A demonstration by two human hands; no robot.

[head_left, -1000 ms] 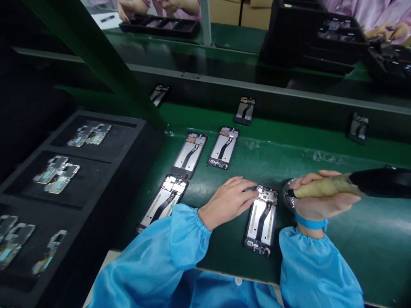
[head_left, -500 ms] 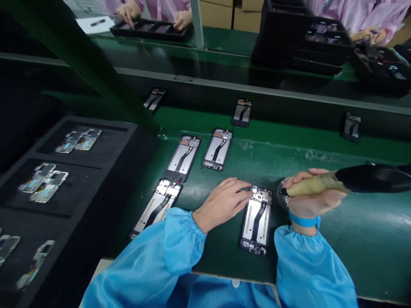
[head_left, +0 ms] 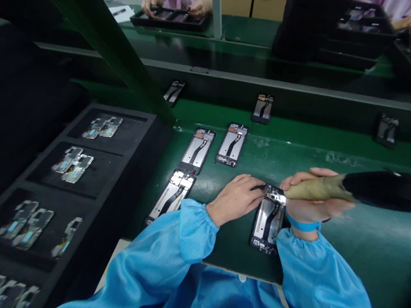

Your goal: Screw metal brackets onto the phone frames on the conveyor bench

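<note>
An open phone frame (head_left: 268, 220) lies on the green mat right in front of me. My left hand (head_left: 236, 199) rests flat on its upper left corner and holds it down. My right hand (head_left: 316, 201) grips an electric screwdriver (head_left: 349, 190) with a tan taped grip and a black body. The screwdriver's tip sits over the top edge of the phone frame. A blue wrist strap (head_left: 302, 224) circles my right wrist. Both arms wear blue sleeves.
Three more phone frames (head_left: 170, 194) (head_left: 197, 149) (head_left: 233, 143) lie to the left and behind. Others ride the belt (head_left: 262, 108) further back. A black tray (head_left: 45, 201) with several metal parts stands at the left. Other people's hands (head_left: 195, 7) work at trays across the line.
My right hand has moved left with the screwdriver, from the small round dish beside the phone frame onto the frame's top edge. The dish is now hidden. My left hand has stayed put.
</note>
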